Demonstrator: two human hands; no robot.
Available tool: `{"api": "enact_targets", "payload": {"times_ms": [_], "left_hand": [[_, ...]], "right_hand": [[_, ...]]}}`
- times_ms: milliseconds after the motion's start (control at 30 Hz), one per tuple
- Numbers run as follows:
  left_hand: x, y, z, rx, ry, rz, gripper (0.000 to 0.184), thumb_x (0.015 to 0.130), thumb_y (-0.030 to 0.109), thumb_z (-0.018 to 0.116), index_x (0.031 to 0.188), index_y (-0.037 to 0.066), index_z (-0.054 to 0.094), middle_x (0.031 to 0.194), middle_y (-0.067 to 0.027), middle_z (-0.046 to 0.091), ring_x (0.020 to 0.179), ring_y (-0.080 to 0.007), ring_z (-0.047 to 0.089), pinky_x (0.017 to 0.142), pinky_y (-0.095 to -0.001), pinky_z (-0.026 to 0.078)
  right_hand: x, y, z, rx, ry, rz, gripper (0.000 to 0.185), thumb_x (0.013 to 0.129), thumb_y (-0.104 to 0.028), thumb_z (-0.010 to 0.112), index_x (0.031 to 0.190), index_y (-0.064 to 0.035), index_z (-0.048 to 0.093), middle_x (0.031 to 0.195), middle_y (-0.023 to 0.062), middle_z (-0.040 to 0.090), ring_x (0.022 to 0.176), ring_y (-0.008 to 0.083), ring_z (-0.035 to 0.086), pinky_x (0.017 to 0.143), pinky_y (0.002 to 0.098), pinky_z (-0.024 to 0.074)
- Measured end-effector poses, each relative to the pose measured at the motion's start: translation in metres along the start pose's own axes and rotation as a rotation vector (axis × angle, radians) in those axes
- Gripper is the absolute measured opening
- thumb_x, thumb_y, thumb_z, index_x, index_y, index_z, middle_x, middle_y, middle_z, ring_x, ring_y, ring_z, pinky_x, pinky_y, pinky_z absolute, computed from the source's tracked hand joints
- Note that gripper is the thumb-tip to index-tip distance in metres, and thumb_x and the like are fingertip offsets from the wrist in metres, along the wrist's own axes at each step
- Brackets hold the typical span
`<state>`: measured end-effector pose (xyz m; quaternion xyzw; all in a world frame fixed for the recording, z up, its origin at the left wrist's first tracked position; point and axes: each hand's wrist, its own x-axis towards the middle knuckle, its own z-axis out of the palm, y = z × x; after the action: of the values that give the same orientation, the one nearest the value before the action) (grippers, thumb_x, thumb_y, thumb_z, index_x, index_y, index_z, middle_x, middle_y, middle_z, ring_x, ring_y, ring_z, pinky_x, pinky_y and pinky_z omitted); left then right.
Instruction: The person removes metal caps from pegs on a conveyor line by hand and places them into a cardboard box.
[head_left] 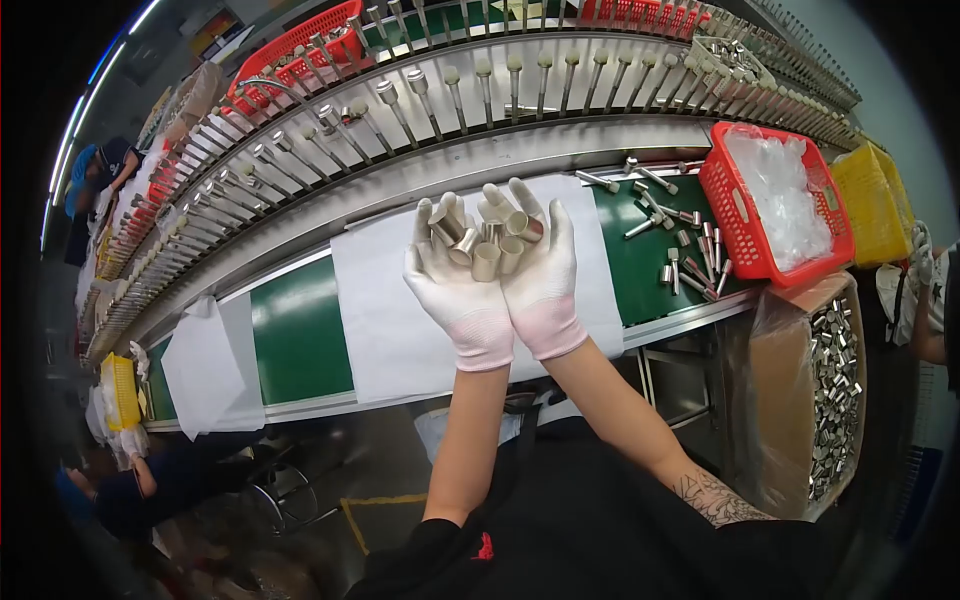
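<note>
Side by side, palms up, my left hand (453, 300) and my right hand (542, 285) form a cup over the bench. Both wear white gloves with pink cuffs. Several short, silvery metal caps (486, 262), shaped like little open cylinders, lie across both palms and against the curled fingers. Some caps show their open ends; others are tilted on their sides. Beneath my hands is a white sheet (385, 335), spread on the green belt (300, 325).
Loose metal-ended pieces (700, 250) lie right of the sheet, beside a red basket (728, 215) holding clear plastic. A cardboard box (785, 400) of metal pieces (835, 390) stands lower right. Racks of upright rods (515, 85) curve behind. Other people work at the left and right edges.
</note>
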<state>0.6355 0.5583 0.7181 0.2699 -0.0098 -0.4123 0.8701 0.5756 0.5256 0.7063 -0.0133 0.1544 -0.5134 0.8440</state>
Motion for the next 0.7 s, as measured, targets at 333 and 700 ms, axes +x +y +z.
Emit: {"api": "enact_targets", "payload": {"times_ms": [333, 700], "left_hand": [[0.018, 0.010, 0.012, -0.101, -0.018, 0.018, 0.054, 0.110, 0.042, 0.027, 0.150, 0.012, 0.048, 0.145, -0.0141, 0.057, 0.136, -0.0276, 0.052, 0.116, -0.0461, 0.042], [-0.059, -0.181, 0.045, 0.633, -0.552, -0.284, 0.041, 0.111, 0.022, 0.038, 0.143, -0.001, 0.051, 0.136, -0.0129, 0.060, 0.121, -0.0206, 0.062, 0.102, -0.0343, 0.053]], "right_hand": [[0.019, 0.002, 0.012, 0.033, -0.065, -0.028, 0.054, 0.109, -0.050, 0.041, 0.144, -0.0101, 0.054, 0.148, 0.0147, 0.058, 0.136, 0.0288, 0.052, 0.116, 0.0496, 0.0424], [-0.031, -0.159, -0.078, -0.378, 0.226, -0.642, 0.036, 0.105, -0.014, 0.054, 0.138, 0.0005, 0.056, 0.129, 0.0081, 0.065, 0.118, 0.0131, 0.062, 0.102, 0.0272, 0.0497]]}}
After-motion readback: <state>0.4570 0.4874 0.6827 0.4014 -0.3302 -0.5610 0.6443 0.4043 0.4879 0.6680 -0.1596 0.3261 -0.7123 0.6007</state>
